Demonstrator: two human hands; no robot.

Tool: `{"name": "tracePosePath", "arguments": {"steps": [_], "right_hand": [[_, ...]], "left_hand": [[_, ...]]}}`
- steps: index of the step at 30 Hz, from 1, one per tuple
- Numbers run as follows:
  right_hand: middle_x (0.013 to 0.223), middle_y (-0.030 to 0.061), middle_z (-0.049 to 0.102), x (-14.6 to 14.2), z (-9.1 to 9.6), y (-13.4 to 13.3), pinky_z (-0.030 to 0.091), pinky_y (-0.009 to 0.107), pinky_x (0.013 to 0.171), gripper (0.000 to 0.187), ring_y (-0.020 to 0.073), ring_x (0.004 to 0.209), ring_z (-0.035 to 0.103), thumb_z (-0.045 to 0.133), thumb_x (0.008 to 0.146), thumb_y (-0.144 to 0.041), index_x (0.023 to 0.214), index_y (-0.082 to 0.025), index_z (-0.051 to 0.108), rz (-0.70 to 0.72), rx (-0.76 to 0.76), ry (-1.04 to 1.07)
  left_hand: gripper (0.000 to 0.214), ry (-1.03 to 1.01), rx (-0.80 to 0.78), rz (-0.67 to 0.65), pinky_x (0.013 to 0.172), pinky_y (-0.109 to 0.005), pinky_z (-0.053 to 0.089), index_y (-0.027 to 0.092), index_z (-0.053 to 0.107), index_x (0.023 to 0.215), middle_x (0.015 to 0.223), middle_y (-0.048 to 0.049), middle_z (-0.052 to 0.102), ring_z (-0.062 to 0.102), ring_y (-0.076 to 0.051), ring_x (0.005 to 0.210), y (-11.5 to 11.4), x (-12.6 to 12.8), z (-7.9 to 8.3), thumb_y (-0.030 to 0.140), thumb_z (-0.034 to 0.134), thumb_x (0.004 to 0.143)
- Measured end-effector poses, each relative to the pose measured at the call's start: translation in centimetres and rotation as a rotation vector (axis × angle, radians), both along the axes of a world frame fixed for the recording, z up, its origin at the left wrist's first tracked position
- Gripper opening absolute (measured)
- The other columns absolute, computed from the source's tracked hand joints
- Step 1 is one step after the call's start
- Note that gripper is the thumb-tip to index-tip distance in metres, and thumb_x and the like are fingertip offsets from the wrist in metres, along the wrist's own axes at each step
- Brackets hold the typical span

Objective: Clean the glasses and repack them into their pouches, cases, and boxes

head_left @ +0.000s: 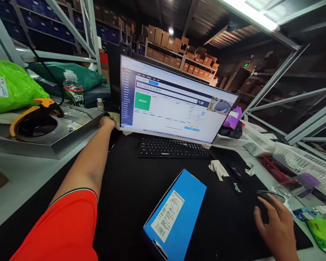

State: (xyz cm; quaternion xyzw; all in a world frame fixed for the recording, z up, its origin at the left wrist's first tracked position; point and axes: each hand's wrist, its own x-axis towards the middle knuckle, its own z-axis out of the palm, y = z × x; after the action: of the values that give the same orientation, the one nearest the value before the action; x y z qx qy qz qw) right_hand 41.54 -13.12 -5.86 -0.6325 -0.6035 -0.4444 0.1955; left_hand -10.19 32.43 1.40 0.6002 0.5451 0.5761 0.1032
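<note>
My left arm stretches forward, and my left hand (107, 123) is at the lower left edge of the monitor (176, 105), next to a pale yellowish sheet (115, 119). Its fingers point away from me and are mostly hidden. On the black desk mat (122, 203) lies a closed blue box (191, 203) with a white label reading "Wakening". At the right, my right hand (278, 223) hovers low over the mat with fingers apart, its fingertips close to a thin dark curved piece (270, 193). I cannot tell whether they touch.
A black keyboard (174, 148) sits below the monitor, with a mouse (235, 171) and crumpled white scraps (218, 169) to its right. White baskets (301, 163) line the right side. On the left are a grey tray (59, 145), a bottle (73, 90) and a green bag (15, 87).
</note>
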Motion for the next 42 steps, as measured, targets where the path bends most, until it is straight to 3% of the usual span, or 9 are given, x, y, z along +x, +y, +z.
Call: {"name": "tracePosePath", "arguments": {"steps": [5,10,13,17,21,24,29,36,42], "right_hand": [[0.132,0.0193,0.059,-2.1,2.2,0.5,0.051,0.056,0.096,0.027,0.0383,0.115,0.062,0.061,0.092,-0.033,0.112,-0.015,0.065,0.072,0.041,0.071],[0.122,0.0172,0.064,-8.2,6.1,5.2,0.05,0.055,0.095,0.022,0.0352,0.107,0.064,0.058,0.095,-0.033,0.106,-0.016,0.066,0.34,0.047,0.151],[0.114,0.0108,0.067,-14.2,8.7,8.2,0.055,0.044,0.088,0.015,0.026,0.099,0.067,0.06,0.094,-0.022,0.107,-0.021,0.067,0.629,-0.031,0.193],[0.104,0.007,0.07,-22.2,12.3,10.7,0.055,0.042,0.092,0.031,0.0217,0.097,0.067,0.064,0.089,-0.006,0.116,-0.022,0.068,0.965,-0.046,0.154],[0.109,0.0087,0.07,-27.9,15.0,12.0,0.058,0.039,0.085,0.034,0.0223,0.101,0.067,0.065,0.09,-0.008,0.12,-0.024,0.07,1.074,-0.005,0.283],[0.107,0.0081,0.071,-30.3,15.9,12.6,0.058,0.038,0.081,0.031,0.022,0.099,0.068,0.067,0.09,-0.011,0.117,-0.026,0.072,1.079,0.06,0.385],[0.094,0.005,0.073,-31.7,16.1,12.8,0.059,0.033,0.075,0.018,0.0188,0.087,0.07,0.074,0.087,-0.016,0.102,-0.026,0.077,1.062,0.059,0.559],[0.088,0.0037,0.075,-31.0,15.6,12.4,0.06,0.032,0.073,0.016,0.0192,0.083,0.072,0.081,0.08,-0.017,0.093,-0.024,0.079,0.975,0.041,0.731],[0.087,0.0022,0.078,-30.6,14.5,12.1,0.063,0.033,0.072,0.01,0.0195,0.081,0.075,0.077,0.084,-0.018,0.088,-0.026,0.08,0.986,0.097,0.693]], "left_hand": [[0.032,-0.09,0.012,0.196,0.093,-0.046,0.055,0.015,0.062,0.119,0.121,-0.0093,0.064,0.063,-0.024,0.108,-0.5,-2.2,0.7,0.035,0.063,0.095],[0.024,-0.112,0.215,0.24,0.091,-0.035,0.055,0.015,0.06,0.112,0.108,-0.0089,0.066,0.065,-0.02,0.1,-6.2,-2.8,3.1,0.01,0.061,0.089],[0.034,-0.083,0.341,0.126,0.082,-0.027,0.057,0.021,0.056,0.121,0.109,-0.0051,0.066,0.066,-0.016,0.097,-11.4,-1.1,4.9,0.012,0.061,0.089],[0.035,-0.099,0.445,-0.258,0.081,-0.028,0.059,0.024,0.06,0.121,0.099,-0.0023,0.069,0.069,-0.016,0.091,-19.0,1.6,6.3,0.018,0.065,0.087],[0.028,0.047,0.478,-0.36,0.082,-0.027,0.059,0.026,0.068,0.113,0.095,-0.0002,0.073,0.07,-0.014,0.084,-25.2,2.4,6.6,0.016,0.068,0.087],[0.033,0.11,0.456,-0.482,0.077,-0.025,0.059,0.027,0.066,0.114,0.094,0.001,0.074,0.071,-0.014,0.083,-27.9,2.1,6.7,0.009,0.066,0.086],[0.033,0.208,0.51,-0.617,0.079,-0.024,0.058,0.026,0.066,0.114,0.097,0.0009,0.073,0.07,-0.013,0.087,-29.0,1.9,6.7,0.005,0.062,0.089],[0.05,0.296,0.624,-0.739,0.084,-0.032,0.057,0.029,0.055,0.138,0.108,-0.0038,0.073,0.067,-0.016,0.097,-28.1,2.7,6.1,0.005,0.053,0.095],[0.04,0.263,0.655,-0.733,0.084,-0.031,0.059,0.027,0.065,0.125,0.105,-0.0031,0.076,0.07,-0.016,0.096,-28.3,3.6,5.4,0.005,0.058,0.093]]}}
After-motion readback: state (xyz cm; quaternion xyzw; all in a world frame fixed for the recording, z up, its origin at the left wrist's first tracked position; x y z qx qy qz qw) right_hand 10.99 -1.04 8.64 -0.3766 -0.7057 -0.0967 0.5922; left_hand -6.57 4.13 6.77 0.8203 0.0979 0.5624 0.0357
